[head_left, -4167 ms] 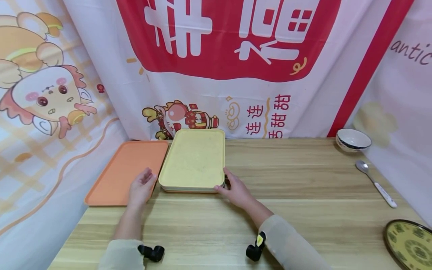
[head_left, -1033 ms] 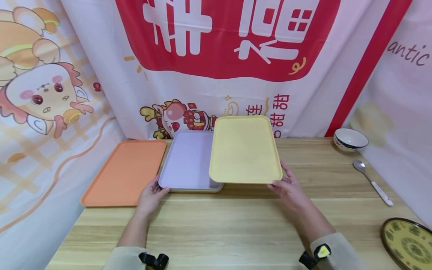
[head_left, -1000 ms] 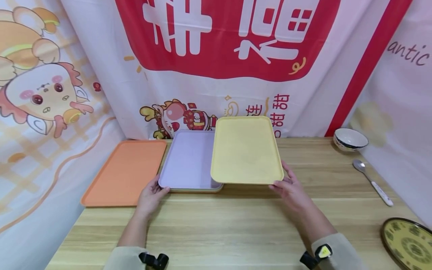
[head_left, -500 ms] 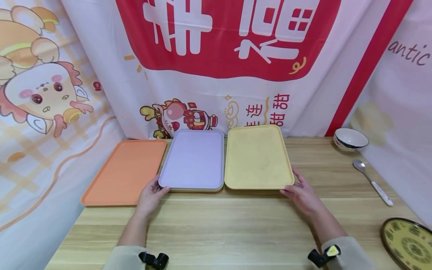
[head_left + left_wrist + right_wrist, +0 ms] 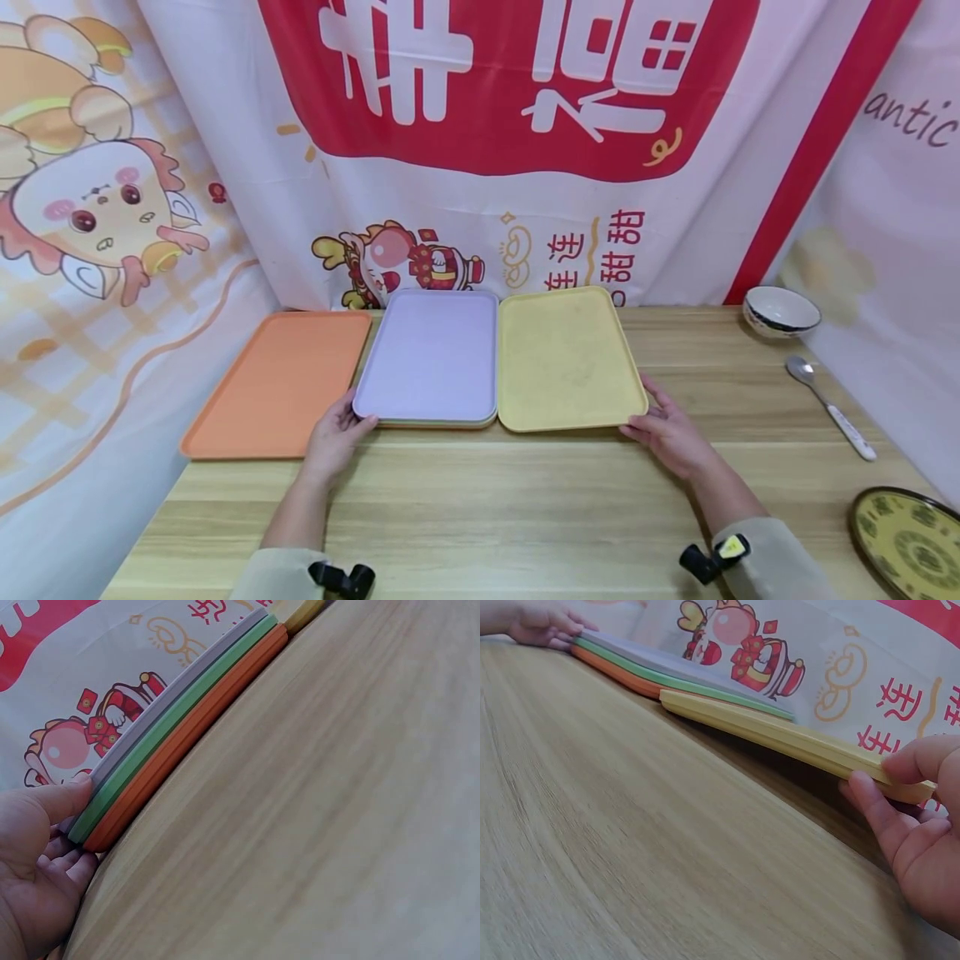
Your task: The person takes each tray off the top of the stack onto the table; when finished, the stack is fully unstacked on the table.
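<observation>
My right hand [image 5: 671, 433] pinches the front right corner of a yellow tray [image 5: 570, 358], thumb on top and fingers beneath. In the right wrist view that tray's held end is raised off the table, with a dark gap under it, while its far end is low beside the stack. The stack has a lilac tray [image 5: 431, 354] on top, a green tray [image 5: 169, 731] under it and an orange one [image 5: 195, 735] at the bottom. My left hand [image 5: 333, 437] holds the stack's front left corner, thumb at the lilac rim and fingers lower down.
A separate orange tray [image 5: 281, 383] lies left of the stack. At the right stand a white patterned bowl [image 5: 782, 312], a spoon [image 5: 832, 408] and a yellow patterned plate [image 5: 915, 542]. A printed cloth [image 5: 480, 225] hangs behind the wooden table [image 5: 510, 517].
The yellow tray has come off the stack, uncovering the lilac one, and has moved right and down beside it in my right hand. My left hand went to the stack's corner and stays there.
</observation>
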`<action>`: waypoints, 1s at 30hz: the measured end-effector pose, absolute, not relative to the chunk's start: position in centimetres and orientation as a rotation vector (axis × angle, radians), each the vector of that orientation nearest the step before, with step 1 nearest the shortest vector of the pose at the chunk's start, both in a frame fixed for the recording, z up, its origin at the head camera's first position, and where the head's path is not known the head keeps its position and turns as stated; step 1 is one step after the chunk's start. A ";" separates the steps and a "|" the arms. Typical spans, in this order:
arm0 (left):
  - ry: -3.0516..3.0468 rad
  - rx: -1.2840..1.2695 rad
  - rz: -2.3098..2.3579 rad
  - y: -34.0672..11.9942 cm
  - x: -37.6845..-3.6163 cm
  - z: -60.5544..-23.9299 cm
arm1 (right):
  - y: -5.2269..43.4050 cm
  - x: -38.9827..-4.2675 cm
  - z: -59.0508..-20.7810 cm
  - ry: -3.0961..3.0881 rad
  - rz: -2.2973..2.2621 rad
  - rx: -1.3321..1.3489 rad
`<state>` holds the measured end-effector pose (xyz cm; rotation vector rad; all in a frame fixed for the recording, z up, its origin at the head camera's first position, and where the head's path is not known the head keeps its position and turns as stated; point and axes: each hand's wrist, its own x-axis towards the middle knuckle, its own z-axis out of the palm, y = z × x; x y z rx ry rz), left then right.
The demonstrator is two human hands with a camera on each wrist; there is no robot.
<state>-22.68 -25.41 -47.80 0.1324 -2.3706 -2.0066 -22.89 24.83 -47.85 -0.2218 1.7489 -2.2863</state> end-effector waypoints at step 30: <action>-2.378 0.122 -2.018 -25.2 -22.5 -47.6 | 23.9 -24.0 -45.5 2.768 -1.341 -0.066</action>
